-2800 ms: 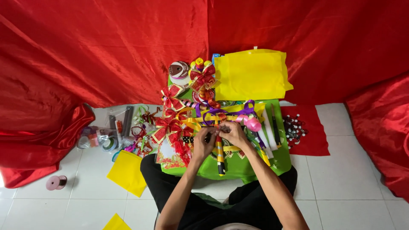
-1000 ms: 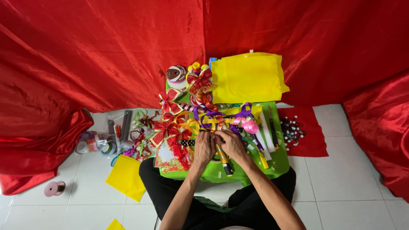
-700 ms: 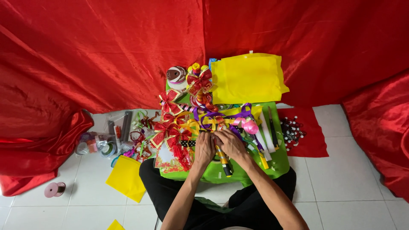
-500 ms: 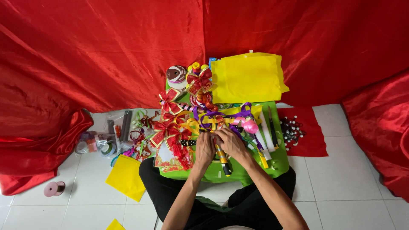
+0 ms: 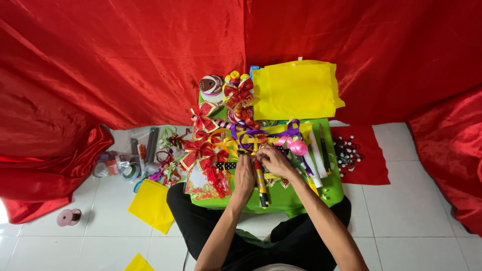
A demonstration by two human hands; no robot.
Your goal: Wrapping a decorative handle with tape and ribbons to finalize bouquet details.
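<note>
Several finished red-and-gold ribbon bows [image 5: 203, 150] already lie left of the green tabletop [image 5: 331, 188], while at its middle the left hand [image 5: 244, 173] and right hand [image 5: 273, 160] pinch yellow ribbon [image 5: 253, 144], seemingly mid-fold, unfinished.

A red drape [image 5: 125, 60] is seen behind, a green bench [image 5: 286, 198] below; yellow sheets [image 5: 296, 90], red-gold bows [image 5: 201, 153] and purple ribbon [image 5: 251, 134] are shown.
</note>
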